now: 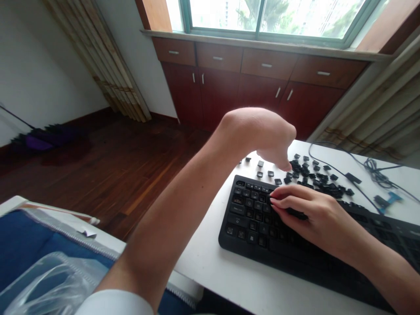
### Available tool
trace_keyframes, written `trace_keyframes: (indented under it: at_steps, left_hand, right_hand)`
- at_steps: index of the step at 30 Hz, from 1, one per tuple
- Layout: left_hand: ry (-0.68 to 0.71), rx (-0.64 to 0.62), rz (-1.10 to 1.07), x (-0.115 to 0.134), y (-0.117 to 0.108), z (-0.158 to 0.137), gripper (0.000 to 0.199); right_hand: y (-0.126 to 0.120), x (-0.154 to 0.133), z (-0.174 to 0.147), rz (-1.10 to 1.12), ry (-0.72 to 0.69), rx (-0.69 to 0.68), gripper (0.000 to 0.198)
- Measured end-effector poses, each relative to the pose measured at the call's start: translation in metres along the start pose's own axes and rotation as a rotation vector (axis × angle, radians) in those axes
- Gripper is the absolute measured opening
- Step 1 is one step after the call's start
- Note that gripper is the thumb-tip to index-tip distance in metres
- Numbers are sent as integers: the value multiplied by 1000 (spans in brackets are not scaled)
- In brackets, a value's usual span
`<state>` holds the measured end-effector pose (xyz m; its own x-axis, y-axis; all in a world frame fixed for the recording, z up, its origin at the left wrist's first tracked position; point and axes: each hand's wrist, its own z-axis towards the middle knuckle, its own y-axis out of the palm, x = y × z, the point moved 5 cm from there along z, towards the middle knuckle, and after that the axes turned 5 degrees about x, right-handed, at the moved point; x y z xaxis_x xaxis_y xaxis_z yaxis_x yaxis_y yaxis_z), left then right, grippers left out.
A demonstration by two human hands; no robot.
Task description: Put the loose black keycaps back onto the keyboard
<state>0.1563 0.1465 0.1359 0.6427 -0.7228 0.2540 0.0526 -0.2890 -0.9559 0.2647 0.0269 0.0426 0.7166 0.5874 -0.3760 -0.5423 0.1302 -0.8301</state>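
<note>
Fingertips (278, 191) of the right hand (316, 214) bunch at keys on a black keyboard (282, 253), lying towards 4 o'clock; whether they grasp one of the keys, I cannot tell. The left hand (274, 138) bends from the wrist at the right hand's 11 o'clock, fingers mostly hidden, its grip unclear too. Loose keycaps (332, 189) lie towards 3 o'clock, near a bundled cable (374, 168), on a white table (210, 258). Dark floorboards (147, 183) spread at 9, wooden cabinets (219, 87) stand at 12, a window (226, 13) at 1. Keycaps are small and squarish, the tabletop smooth; 2 curtains (108, 65) hang pleated at 10 and 2; clear plastic (55, 280) crinkles over blue cloth (29, 234) at 8.
</note>
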Motion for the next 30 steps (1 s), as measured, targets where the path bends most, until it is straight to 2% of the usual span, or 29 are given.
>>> trace_keyframes:
  at_steps: [6,13,17,21,27,30]
  left_hand:
    - [5,-19,15,3,3,1,48]
    - [8,-46,39,6,5,2,48]
    - [22,-58,58,8,5,3,43]
    - [62,-63,6,9,4,2,41]
    - [16,-12,29,0,1,2,42]
    - [30,6,28,0,-2,1,42]
  right_hand:
    - [0,-3,3,-20,-39,-59,13]
    - [-1,-8,-1,-155,-107,-28,17]
    - [-1,-10,-3,-161,-107,-18,18]
    - [-2,-3,4,-44,-10,-11,15]
    - [-13,17,19,41,218,-9,37]
    - [-14,23,28,56,252,1,40]
